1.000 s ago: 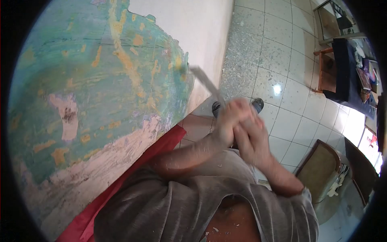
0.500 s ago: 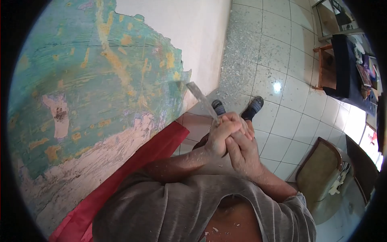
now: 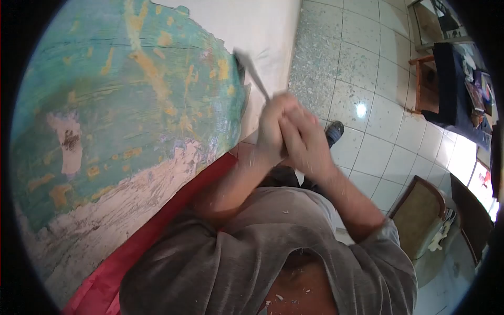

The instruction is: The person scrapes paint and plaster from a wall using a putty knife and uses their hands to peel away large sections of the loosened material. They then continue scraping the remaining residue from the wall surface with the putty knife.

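Note:
Both hands are clasped together around the handle of a long metal scraper (image 3: 253, 73). My left hand (image 3: 272, 127) is wrapped on the left side, and my right hand (image 3: 304, 137) closes over it from the right. The handle is hidden inside the fingers. The scraper's blurred tip meets the ragged edge of the green paint layer (image 3: 173, 100) on the wall, where the white surface (image 3: 262, 26) begins. Yellow and pinkish patches show through the green.
Red fabric (image 3: 173, 212) runs along the wall's lower edge. Paint flakes (image 3: 317, 63) litter the tiled floor (image 3: 362, 142). At right stand a cushioned chair (image 3: 417, 215) and a table with a dark blue cloth (image 3: 449, 84). One sandalled foot (image 3: 335, 131) shows.
Both hands have moved up and away from my body with the scraper. Its tip has shifted from the lower edge of the green paint to higher along that edge.

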The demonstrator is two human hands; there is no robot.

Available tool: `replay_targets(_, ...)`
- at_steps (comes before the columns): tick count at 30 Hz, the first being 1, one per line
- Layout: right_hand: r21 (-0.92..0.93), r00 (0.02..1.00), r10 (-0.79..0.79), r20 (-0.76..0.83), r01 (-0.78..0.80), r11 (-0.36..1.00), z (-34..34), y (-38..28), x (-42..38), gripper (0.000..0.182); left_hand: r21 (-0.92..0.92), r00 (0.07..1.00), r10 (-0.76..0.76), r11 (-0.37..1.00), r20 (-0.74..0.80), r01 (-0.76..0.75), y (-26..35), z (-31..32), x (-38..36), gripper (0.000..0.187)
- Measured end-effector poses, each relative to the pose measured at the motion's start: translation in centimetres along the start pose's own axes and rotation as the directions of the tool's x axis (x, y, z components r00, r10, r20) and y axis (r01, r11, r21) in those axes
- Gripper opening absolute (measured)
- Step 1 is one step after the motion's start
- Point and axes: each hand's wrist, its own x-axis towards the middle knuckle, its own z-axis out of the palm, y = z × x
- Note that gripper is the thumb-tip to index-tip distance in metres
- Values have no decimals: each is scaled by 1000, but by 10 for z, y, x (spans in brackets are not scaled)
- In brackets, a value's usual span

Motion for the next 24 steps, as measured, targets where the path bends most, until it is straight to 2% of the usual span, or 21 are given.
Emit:
replay_targets(1,-1,1000,-20,0,20,1000,-3,-4,4,23,-30,998,24,999,-56,-26,12,1,13,28)
replay_targets(3,137,997,-6,-76,16,990,-10,-6,8,23,-33,999,26,999,-26,-27,3,7,12,28)
replay_targets(4,67,997,-69,-25,71,995,-17,6,-4,22,-47,1000,9,999,-4,-9,-8,9,6,28)
replay_targets(5,64,998,-60,-26,61,996,-16,6,-19,22,-52,1000,0,999,-3,0,-25,6,-6,28)
replay_targets(7,52,961,-217,-172,229,972,-12,0,-50,22,-101,978,75,993,193,-56,-45,5,-30,22)
replay_targets(8,-48,961,-215,-174,210,977,-10,-4,-53,21,-42,968,82,996,236,-74,-39,4,-35,22)
replay_targets(9,-46,962,-210,-172,205,978,-10,1,-42,21,-44,969,78,997,233,-70,-32,1,-23,22)
replay_targets(11,111,999,31,8,-31,993,-16,0,-8,20,-110,994,97,990,46,-91,-15,2,12,30)
replay_targets(13,165,999,38,-29,-33,986,-24,-1,-10,21,-37,998,65,997,7,-64,-16,14,10,34)
replay_targets(15,-13,999,26,23,-26,1000,-32,2,-27,19,-129,999,41,991,6,-40,-33,15,-1,36)
replay_targets(16,-26,998,-59,31,60,998,-33,2,-37,17,-33,999,38,999,36,-37,-33,20,-16,35)
replay_targets(17,-21,998,-59,36,60,998,-28,-1,-42,17,-32,999,40,999,29,-39,-32,16,-22,35)
replay_targets(19,-71,960,-251,-129,243,967,-14,-8,-40,25,-15,978,60,998,200,-58,-27,6,-26,35)
replay_targets(20,-225,941,-328,-81,304,926,-15,-3,-18,23,-102,990,109,990,90,-100,-15,9,-11,37)
replay_targets(21,-224,944,-318,-84,293,930,-20,0,-11,23,-103,991,98,991,89,-88,-15,9,2,37)
replay_targets(22,-68,994,-112,-21,110,992,-26,0,0,24,-109,1000,11,994,2,-11,-11,10,18,38)
replay_targets(23,72,994,83,74,-88,994,-30,1,11,24,-122,994,-72,991,-81,62,-8,12,30,38)
replay_targets(24,103,989,142,40,-145,984,-25,11,6,23,-178,980,-135,978,-147,108,-15,17,27,39)
